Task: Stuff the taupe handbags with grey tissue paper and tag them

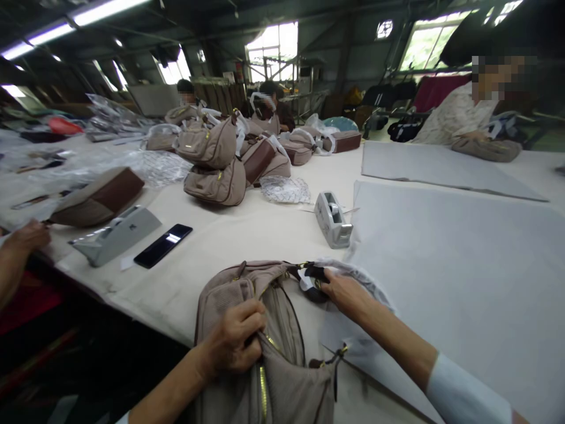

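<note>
Left hand point(233, 344) is gripping taupe bag point(273, 377) by its zipper; right hand point(348, 294) is pinching dark strap piece point(314, 277) at bag's far end, tape dispenser point(333, 219) sitting beyond it.

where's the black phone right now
The black phone lies flat on the table left of centre in the head view, just right of the grey tape dispenser and up-left of the near beige bag.

A bag workshop, seemingly: handbags point(210, 154) heaped along a shared worktable point(247, 229).
</note>
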Available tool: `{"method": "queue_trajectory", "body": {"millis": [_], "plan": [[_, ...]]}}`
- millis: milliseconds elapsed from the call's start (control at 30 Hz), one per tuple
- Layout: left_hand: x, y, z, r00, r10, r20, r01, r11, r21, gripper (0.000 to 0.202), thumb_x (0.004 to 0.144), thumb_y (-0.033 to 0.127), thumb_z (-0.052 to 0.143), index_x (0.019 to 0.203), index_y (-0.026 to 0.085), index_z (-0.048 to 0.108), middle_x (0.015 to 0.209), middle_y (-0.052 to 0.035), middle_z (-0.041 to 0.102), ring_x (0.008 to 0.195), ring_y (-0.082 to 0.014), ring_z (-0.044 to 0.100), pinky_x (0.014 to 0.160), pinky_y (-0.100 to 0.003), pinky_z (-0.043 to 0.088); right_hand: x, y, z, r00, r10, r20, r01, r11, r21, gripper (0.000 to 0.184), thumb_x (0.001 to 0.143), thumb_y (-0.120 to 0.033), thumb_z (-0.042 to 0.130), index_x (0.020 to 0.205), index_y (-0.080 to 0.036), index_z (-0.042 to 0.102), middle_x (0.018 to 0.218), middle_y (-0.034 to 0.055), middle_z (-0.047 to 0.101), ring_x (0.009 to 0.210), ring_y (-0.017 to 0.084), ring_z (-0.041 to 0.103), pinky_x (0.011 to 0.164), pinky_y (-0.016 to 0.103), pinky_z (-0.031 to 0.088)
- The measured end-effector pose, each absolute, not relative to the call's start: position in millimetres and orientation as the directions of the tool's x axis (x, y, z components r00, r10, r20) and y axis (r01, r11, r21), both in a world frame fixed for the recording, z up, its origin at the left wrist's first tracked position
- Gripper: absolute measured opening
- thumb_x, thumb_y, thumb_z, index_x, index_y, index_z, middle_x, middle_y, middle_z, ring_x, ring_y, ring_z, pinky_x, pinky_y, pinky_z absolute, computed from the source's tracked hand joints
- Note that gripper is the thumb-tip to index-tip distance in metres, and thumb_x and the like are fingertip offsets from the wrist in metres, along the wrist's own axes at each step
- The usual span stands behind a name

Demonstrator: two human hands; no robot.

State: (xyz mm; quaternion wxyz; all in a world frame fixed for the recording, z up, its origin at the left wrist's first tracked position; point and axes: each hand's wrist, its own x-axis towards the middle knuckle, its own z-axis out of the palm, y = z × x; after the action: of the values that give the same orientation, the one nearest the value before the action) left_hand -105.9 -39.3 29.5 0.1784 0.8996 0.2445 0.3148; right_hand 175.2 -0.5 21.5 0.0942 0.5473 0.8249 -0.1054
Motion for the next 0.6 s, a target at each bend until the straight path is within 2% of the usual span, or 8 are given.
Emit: {"method": "queue_trajectory", "body": {"millis": [100, 200, 267, 333, 400, 467, 533, 600], "plan": [[-124, -36, 38, 0.535, 0.614, 0.580, 0.405, -0.789, 0.462, 0.019, 0.072, 0.004, 0.041, 0.081, 0.019, 0.046, 0.085, -0.0046, 0.050, 0.076, -0.0148, 0.051, 0.068, -0.028, 0.048, 136, 18, 26, -0.411, 0.894, -0.180, 0.911, 0.403, -0.082, 0.031, 0.087, -0.008, 0.039, 0.101, -0.016, 0.066, 0.116, 0.0149, 0.055, 0.093, 0.025, 0.059, 0.069, 0.033, 0.050], [-140, -32, 44, 0.409, 0.648, 0.642, 0.521, -0.744, 0.419, 0.017, 0.073, 0.005, 0.043, 0.080, 0.019, 0.048, 0.084, -0.0041, 0.050, 0.078, -0.0158, 0.052, 0.069, -0.030, 0.049, 131, 15, 38, -0.390, 0.918, -0.078, 0.920, 0.384, -0.083, 0.034, 0.088, -0.011, 0.042, 0.118, -0.021, 0.057, 0.129, 0.0129, 0.049, 0.104, 0.024, 0.055, 0.079, 0.033, 0.050], [-149, -30, 44, 0.362, 0.654, 0.665, 0.570, -0.719, 0.397, 0.016, 0.073, 0.006, 0.043, 0.080, 0.019, 0.049, 0.084, -0.0037, 0.051, 0.079, -0.0164, 0.053, 0.069, -0.031, 0.050, 150, 2, 43, -0.211, 0.977, 0.001, 0.976, 0.211, -0.045, 0.038, 0.091, -0.024, 0.044, 0.128, -0.019, 0.048, 0.131, 0.0170, 0.047, 0.108, 0.029, 0.053, 0.079, 0.039, 0.050], [-155, -30, 40, 0.333, 0.651, 0.683, 0.594, -0.707, 0.384, 0.016, 0.072, 0.006, 0.043, 0.080, 0.019, 0.049, 0.086, -0.0035, 0.051, 0.079, -0.0163, 0.054, 0.069, -0.031, 0.050, 174, -11, 40, 0.064, 0.998, -0.017, 0.997, -0.065, -0.040, 0.056, 0.090, -0.046, 0.043, 0.137, -0.015, 0.038, 0.117, 0.0211, 0.055, 0.099, 0.034, 0.057, 0.072, 0.045, 0.050], [-159, -30, 36, 0.300, 0.645, 0.703, 0.609, -0.696, 0.380, 0.016, 0.072, 0.006, 0.043, 0.080, 0.019, 0.049, 0.087, -0.0033, 0.052, 0.080, -0.0159, 0.054, 0.070, -0.031, 0.050, 192, -18, 28, 0.210, 0.953, -0.219, 0.952, -0.250, -0.174, 0.073, 0.086, -0.055, 0.044, 0.142, -0.011, 0.029, 0.093, 0.0169, 0.064, 0.081, 0.031, 0.063, 0.065, 0.043, 0.050], [-160, -30, 34, 0.278, 0.639, 0.717, 0.613, -0.693, 0.380, 0.016, 0.072, 0.006, 0.043, 0.081, 0.019, 0.049, 0.087, -0.0033, 0.052, 0.080, -0.0159, 0.055, 0.070, -0.031, 0.050, 195, -18, 11, 0.180, 0.887, -0.426, 0.795, -0.386, -0.468, 0.079, 0.081, -0.046, 0.052, 0.144, -0.010, 0.022, 0.074, 0.0074, 0.063, 0.063, 0.024, 0.062, 0.056, 0.035, 0.050], [-159, -29, 34, 0.274, 0.629, 0.727, 0.609, -0.699, 0.376, 0.016, 0.072, 0.007, 0.043, 0.081, 0.020, 0.049, 0.087, -0.0033, 0.052, 0.080, -0.0159, 0.055, 0.070, -0.030, 0.050, 185, -10, -3, 0.157, 0.872, -0.463, 0.542, -0.468, -0.698, 0.082, 0.075, -0.032, 0.056, 0.145, -0.011, 0.019, 0.065, -0.0003, 0.057, 0.051, 0.017, 0.057, 0.044, 0.026, 0.045], [-159, -30, 35, 0.274, 0.620, 0.735, 0.602, -0.707, 0.372, 0.016, 0.072, 0.007, 0.043, 0.080, 0.020, 0.049, 0.086, -0.0031, 0.052, 0.079, -0.0158, 0.055, 0.069, -0.030, 0.051, 171, 2, -5, 0.238, 0.892, -0.384, 0.406, -0.451, -0.795, 0.083, 0.072, -0.027, 0.054, 0.145, -0.014, 0.017, 0.068, -0.0026, 0.054, 0.047, 0.012, 0.051, 0.040, 0.021, 0.041]]}}
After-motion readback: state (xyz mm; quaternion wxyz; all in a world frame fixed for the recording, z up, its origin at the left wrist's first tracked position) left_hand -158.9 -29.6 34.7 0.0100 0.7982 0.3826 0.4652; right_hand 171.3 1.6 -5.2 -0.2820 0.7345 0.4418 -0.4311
